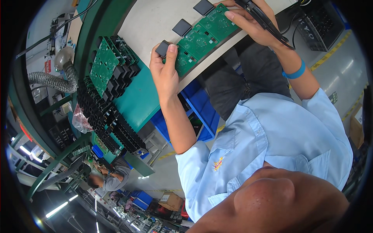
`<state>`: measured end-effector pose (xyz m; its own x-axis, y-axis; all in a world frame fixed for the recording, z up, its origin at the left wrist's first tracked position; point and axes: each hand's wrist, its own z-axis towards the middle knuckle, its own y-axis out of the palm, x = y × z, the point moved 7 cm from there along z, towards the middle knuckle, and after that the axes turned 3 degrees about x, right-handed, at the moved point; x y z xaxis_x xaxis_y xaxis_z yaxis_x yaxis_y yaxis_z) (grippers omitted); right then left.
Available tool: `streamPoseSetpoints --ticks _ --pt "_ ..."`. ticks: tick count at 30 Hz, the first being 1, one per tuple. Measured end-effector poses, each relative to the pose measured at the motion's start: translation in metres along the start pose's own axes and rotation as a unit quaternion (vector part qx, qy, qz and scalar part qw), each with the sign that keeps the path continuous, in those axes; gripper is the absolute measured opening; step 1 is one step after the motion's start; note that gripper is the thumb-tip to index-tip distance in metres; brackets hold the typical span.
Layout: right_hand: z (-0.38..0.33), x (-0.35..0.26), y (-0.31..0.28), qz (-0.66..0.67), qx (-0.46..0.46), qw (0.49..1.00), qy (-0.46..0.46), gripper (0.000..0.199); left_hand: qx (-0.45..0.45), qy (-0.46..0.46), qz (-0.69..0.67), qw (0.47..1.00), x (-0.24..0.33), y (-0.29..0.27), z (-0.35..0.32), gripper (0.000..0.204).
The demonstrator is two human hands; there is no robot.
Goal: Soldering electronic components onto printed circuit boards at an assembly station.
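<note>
A long green circuit board (198,42) is held between my two hands over the edge of the pale work surface. Several black square blocks stick out along its far edge, one of them a black block (182,27) near the middle. My left hand (166,70) is closed on the board's left end, its thumb against a black block there. At the other end my right hand (254,25) grips the board, thumb on its upper face. Black cables (268,23) pass in front of the right hand and hide part of its fingers. A blue band (296,70) circles my right wrist.
Left of my hands, green boards with black blocks (107,68) stand stacked on a teal mat (134,103). Beside them are long rows of black parts (112,120) and a flexible duct (52,80). Blue bins (202,110) sit under the bench. Another person (114,179) works farther off.
</note>
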<state>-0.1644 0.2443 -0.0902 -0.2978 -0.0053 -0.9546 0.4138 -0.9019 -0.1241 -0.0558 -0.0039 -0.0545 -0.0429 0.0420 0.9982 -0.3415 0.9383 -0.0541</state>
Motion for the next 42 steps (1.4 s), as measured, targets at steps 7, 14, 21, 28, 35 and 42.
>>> streamPoseSetpoints --ticks 7,14,21,28,35,42 --pt "0.002 -0.004 -0.002 -0.012 0.004 1.0 -0.012 0.059 0.019 -0.017 -0.016 1.0 -0.002 -0.003 0.001 0.033" --pt "0.003 -0.027 -0.002 0.034 0.015 0.999 -0.024 0.055 0.028 -0.031 -0.01 0.999 -0.001 -0.005 0.001 0.035" --pt "0.002 -0.034 -0.003 0.124 0.054 0.989 -0.065 0.059 0.026 -0.014 0.009 1.0 -0.007 -0.009 0.004 0.04" --pt "-0.001 -0.052 -0.001 0.037 0.047 0.99 -0.131 0.072 -0.006 0.231 0.207 0.951 0.056 0.009 -0.007 0.059" --pt "-0.003 -0.066 0.004 0.165 0.075 0.963 -0.199 0.075 -0.195 0.297 0.376 0.856 0.117 0.096 0.011 0.086" --pt "-0.019 -0.065 -0.018 0.096 0.184 0.95 -0.231 0.057 -0.335 0.06 0.365 0.867 0.087 0.11 0.063 0.062"
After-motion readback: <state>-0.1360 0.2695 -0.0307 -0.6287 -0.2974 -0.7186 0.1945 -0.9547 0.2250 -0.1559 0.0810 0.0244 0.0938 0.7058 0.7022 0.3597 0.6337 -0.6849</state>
